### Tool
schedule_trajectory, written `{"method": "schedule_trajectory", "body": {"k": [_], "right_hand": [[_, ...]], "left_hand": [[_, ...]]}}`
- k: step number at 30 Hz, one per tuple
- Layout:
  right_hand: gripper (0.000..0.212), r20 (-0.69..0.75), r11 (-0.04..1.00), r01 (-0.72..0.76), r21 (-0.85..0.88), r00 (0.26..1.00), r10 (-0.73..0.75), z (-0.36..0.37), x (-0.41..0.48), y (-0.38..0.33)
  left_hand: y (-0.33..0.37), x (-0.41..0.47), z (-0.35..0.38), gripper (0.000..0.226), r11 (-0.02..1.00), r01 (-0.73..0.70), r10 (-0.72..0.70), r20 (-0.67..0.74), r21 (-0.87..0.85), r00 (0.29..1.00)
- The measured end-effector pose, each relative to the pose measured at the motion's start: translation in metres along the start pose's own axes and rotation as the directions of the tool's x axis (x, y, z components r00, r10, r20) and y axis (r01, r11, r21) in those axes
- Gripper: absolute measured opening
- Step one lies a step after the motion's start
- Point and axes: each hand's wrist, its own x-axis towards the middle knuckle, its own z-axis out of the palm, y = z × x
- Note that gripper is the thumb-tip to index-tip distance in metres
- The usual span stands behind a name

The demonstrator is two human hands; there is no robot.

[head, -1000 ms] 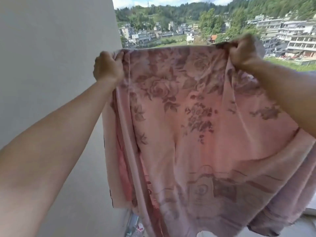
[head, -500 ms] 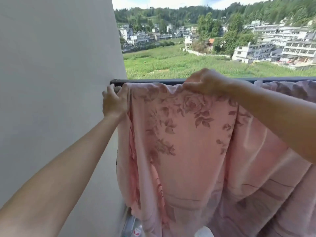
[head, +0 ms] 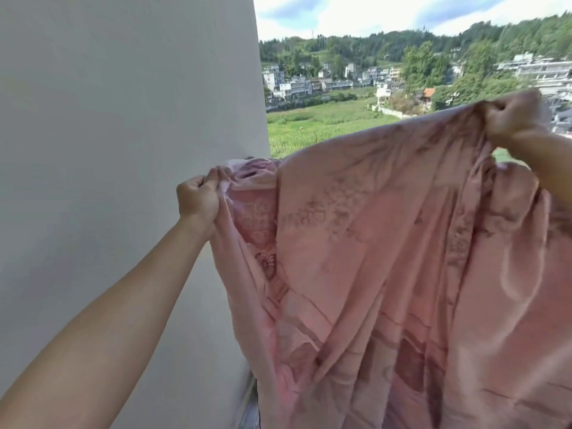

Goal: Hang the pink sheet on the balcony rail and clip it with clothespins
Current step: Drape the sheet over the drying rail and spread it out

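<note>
Beside the wall (head: 123, 119), the sheet (head: 371, 243) hung spread in the air, left hand (head: 198, 201) low, right hand (head: 513, 114) high, fingers of each clamped on its bunched top edge; levelling the hands and keeping the edge taut would likely drape it evenly over the unseen rail.

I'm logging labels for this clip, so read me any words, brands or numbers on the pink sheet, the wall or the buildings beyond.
No text can be read.
pink sheet: printed patterns only, blurred; no legible lettering.
wall: nothing written.
buildings: too small to show any sign.
</note>
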Motion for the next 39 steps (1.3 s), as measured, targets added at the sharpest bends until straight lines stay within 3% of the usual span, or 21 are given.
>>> {"method": "schedule_trajectory", "body": {"k": [1, 3, 4, 6, 8, 10, 12, 14, 17, 19, 21, 25, 28, 30, 32, 34, 36, 37, 39], "right_hand": [[0.052, 0.013, 0.998, -0.052, -0.03, 0.999, 0.053, -0.005, 0.016, 0.018], [0.044, 0.106, 0.988, -0.046, -0.146, 0.992, 0.061, -0.018, 0.016, 0.027], [0.04, 0.133, 0.985, -0.012, -0.17, 0.99, 0.035, -0.018, 0.016, 0.03], [0.053, 0.268, 0.967, 0.042, -0.252, 0.963, 0.028, -0.027, -0.01, 0.011], [0.055, 0.336, 0.955, 0.093, -0.283, 0.942, 0.008, -0.028, -0.033, -0.012], [0.045, 0.408, 0.932, 0.304, -0.198, 0.89, -0.203, -0.012, -0.071, -0.054], [0.05, 0.488, 0.858, 0.509, -0.066, 0.767, -0.417, 0.012, -0.121, -0.103], [0.058, 0.54, 0.758, 0.652, -0.016, 0.644, -0.543, 0.033, -0.151, -0.124], [0.044, 0.422, 0.739, 0.669, -0.081, 0.695, -0.582, 0.055, -0.164, -0.119], [0.033, 0.262, 0.744, 0.668, 0.002, 0.718, -0.645, 0.058, -0.157, -0.109], [0.03, 0.173, 0.783, 0.623, 0.007, 0.77, -0.614, 0.05, -0.139, -0.094], [0.032, 0.06, 0.939, 0.304, -0.159, 0.953, -0.298, 0.016, -0.093, -0.061], [0.024, -0.002, 0.956, 0.067, -0.286, 0.998, -0.07, -0.004, -0.068, -0.037], [0.018, 0.027, 0.929, 0.035, -0.368, 0.999, -0.027, -0.008, -0.068, -0.038], [0.023, 0.105, 0.926, 0.178, -0.332, 0.983, -0.152, 0.0, -0.08, -0.054], [0.038, 0.275, 0.898, 0.414, -0.149, 0.89, -0.365, 0.017, -0.102, -0.078], [0.047, 0.448, 0.843, 0.538, -0.014, 0.757, -0.475, 0.034, -0.125, -0.097], [0.045, 0.477, 0.82, 0.572, -0.013, 0.725, -0.497, 0.041, -0.132, -0.102], [0.042, 0.435, 0.798, 0.602, -0.036, 0.728, -0.53, 0.048, -0.137, -0.101]], "left_hand": [[-0.005, 0.004, -0.008, 0.038, 0.998, 0.067, -0.067, 0.011, -0.017, 0.998], [-0.02, 0.003, -0.019, 0.027, 0.977, 0.21, -0.211, 0.091, 0.021, 0.973], [-0.025, 0.0, -0.021, 0.021, 0.96, 0.27, -0.28, 0.166, 0.078, 0.946], [-0.026, -0.01, -0.018, 0.022, 0.924, 0.348, -0.382, 0.357, 0.158, 0.852], [-0.018, -0.017, -0.005, 0.029, 0.913, 0.388, -0.401, 0.447, 0.125, 0.8], [-0.009, -0.018, 0.013, 0.039, 0.919, 0.391, -0.38, 0.408, 0.061, 0.83], [-0.002, -0.02, 0.033, 0.042, 0.934, 0.353, -0.354, 0.296, 0.058, 0.887], [0.004, -0.021, 0.051, 0.028, 0.963, 0.258, -0.269, 0.197, 0.08, 0.943], [0.012, -0.016, 0.067, 0.039, 0.99, 0.121, -0.128, 0.115, 0.07, 0.985], [0.015, -0.008, 0.069, 0.041, 0.994, 0.111, -0.112, 0.071, 0.021, 0.991], [0.016, 0.003, 0.066, 0.039, 0.993, 0.117, -0.116, 0.03, -0.005, 0.993], [0.01, 0.011, 0.061, 0.029, 0.993, 0.071, -0.07, -0.016, 0.094, 0.997], [-0.005, 0.011, 0.06, 0.018, 0.991, 0.076, -0.078, 0.005, 0.113, 0.997], [-0.01, 0.005, 0.059, 0.004, 0.992, 0.109, -0.111, 0.024, 0.063, 0.994], [-0.01, 0.0, 0.06, 0.014, 0.996, 0.093, -0.093, 0.025, 0.015, 0.995], [-0.003, -0.008, 0.062, 0.021, 0.999, 0.029, -0.028, 0.037, -0.021, 0.999], [0.004, -0.017, 0.062, 0.021, 0.998, -0.009, 0.013, 0.059, -0.064, 0.998], [0.004, -0.019, 0.058, 0.024, 0.998, -0.006, 0.011, 0.067, -0.068, 0.998], [0.0, -0.022, 0.045, 0.038, 1.0, 0.031, -0.031, 0.112, 0.004, 0.993]]}}
